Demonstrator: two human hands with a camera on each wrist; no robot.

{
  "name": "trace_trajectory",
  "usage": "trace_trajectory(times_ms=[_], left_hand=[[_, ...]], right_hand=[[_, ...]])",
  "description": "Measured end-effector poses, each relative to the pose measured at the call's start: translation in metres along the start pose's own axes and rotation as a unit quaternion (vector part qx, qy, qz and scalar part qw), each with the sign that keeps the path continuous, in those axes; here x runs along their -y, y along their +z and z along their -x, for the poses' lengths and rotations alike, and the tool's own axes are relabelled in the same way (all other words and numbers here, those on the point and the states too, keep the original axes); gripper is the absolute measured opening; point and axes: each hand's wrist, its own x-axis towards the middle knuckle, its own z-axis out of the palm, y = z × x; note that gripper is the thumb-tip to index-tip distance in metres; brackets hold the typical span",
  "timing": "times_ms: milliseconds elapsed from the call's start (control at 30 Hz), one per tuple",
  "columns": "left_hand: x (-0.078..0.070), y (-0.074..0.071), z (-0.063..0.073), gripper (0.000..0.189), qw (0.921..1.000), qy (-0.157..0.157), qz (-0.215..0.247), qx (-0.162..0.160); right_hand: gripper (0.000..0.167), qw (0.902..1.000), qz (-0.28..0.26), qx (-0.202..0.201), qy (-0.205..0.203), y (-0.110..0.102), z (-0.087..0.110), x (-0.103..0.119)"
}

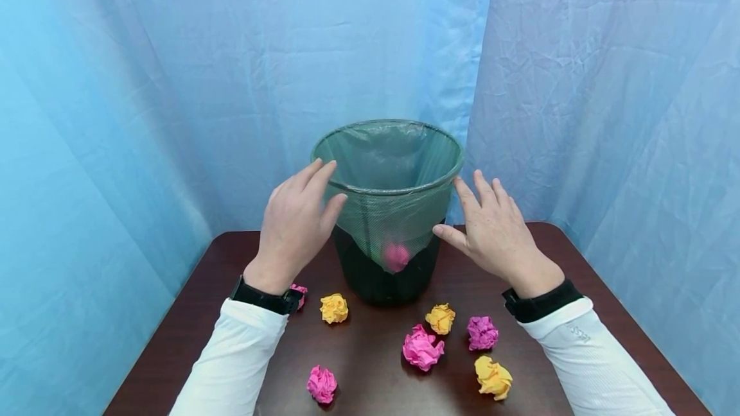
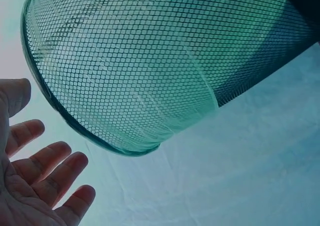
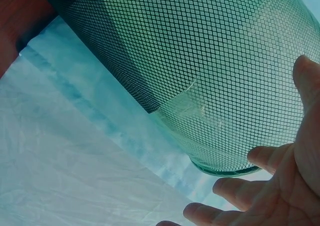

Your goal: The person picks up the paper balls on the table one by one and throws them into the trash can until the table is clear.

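Both hands (image 1: 297,220) (image 1: 494,230) spread beside the bin (image 1: 387,291); a pink shape (image 1: 396,257) inside, probably paper, is blurred.

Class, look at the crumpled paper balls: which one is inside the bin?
The pink ball showing through the front of the bin. The other balls in view lie outside it, on the table.

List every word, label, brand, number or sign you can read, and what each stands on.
White right sleeve: a short line of lettering near the cuff, too small and blurred to read.
No other text shows: I see none on the mesh bin, the crumpled paper balls, the black wristbands or the blue curtains.
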Motion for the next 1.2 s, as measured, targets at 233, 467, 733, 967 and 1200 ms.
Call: trace_trajectory(times_ms=[233,467,733,967,1200], left_hand=[[0.002,-0.002,0.006,0.060,0.9996,-0.008,-0.020,0.016],[0.004,-0.004,0.013,0.071,0.9978,-0.019,-0.041,0.049],[0.004,-0.005,0.021,0.080,0.9943,-0.025,-0.066,0.080],[0.003,-0.007,0.028,0.086,0.9905,-0.028,-0.095,0.096],[0.002,-0.006,0.039,0.093,0.9840,-0.039,-0.123,0.123]], right_hand=[[0.093,1.0000,0.001,0.000,0.000,0.000,0.000,0.000],[0.093,1.0000,-0.002,-0.001,0.000,0.001,0.001,-0.001],[0.094,1.0000,-0.002,-0.004,0.001,0.003,0.003,-0.002],[0.093,0.9999,0.000,-0.012,-0.002,0.006,0.005,-0.001],[0.095,0.9999,0.001,-0.015,0.000,0.010,0.008,-0.002]])
